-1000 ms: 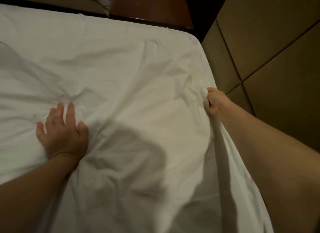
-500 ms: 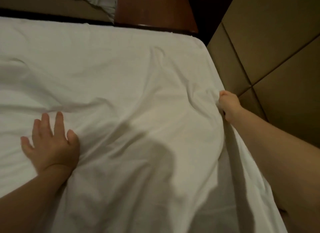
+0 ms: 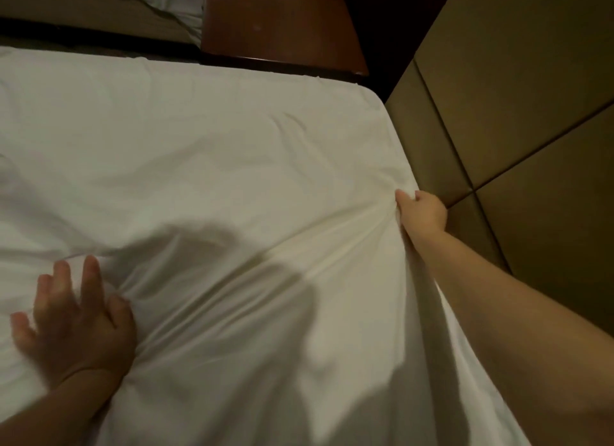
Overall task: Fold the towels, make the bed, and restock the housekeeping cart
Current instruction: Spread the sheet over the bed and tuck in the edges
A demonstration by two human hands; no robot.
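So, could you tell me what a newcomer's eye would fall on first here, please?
The white sheet fills most of the view, its creases fanning out from the right hand, which grips it at the bed's right edge beside the padded wall panels. At lower left, the left hand presses on the sheet with fingers spread. A dark wooden bedside table sits at top centre.

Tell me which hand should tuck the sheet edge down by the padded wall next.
Right. The right hand grips the sheet at the bed's edge beside the padded wall, creases fanning from it. The left hand lies spread flat mid-bed, away from that edge, probably better holding the sheet down.
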